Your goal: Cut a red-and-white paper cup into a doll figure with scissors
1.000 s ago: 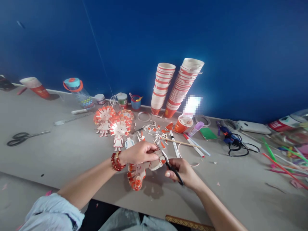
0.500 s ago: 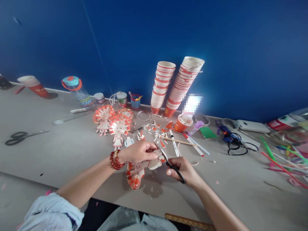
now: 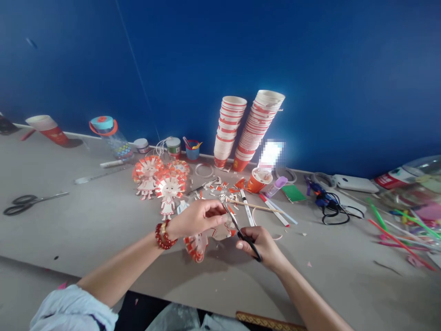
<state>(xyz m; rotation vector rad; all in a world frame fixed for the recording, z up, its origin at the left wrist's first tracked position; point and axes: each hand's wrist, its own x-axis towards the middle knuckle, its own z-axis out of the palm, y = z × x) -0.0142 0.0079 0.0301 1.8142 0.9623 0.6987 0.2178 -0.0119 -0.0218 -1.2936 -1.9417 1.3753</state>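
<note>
Pinched in my left hand (image 3: 198, 218) is a paper doll (image 3: 220, 231) with a white body and red dotted trim. Its fringed orange-and-white head (image 3: 196, 247) hangs below my wrist, tilted to the left. My right hand (image 3: 260, 246) is closed around the black handles of a pair of scissors (image 3: 248, 243). The blades point up and left, against the doll's right-hand edge near my left fingertips. Beyond my left hand stand finished-looking dolls with fringed heads (image 3: 170, 187), lying on the table. Paper scraps (image 3: 220, 189) are scattered just past my fingers.
Two tall stacks of paper cups (image 3: 229, 131) lean by the blue wall. A cup of scraps (image 3: 260, 180), markers (image 3: 246, 208) and a glue gun (image 3: 324, 197) lie to the right. Another pair of scissors (image 3: 34, 201) and a bottle (image 3: 112, 138) are on the left.
The doll has turned slightly in my left hand, its head swinging up and a little right. Both hands stay close together, and the scissors remain at the doll's edge. The view has shifted slightly.
</note>
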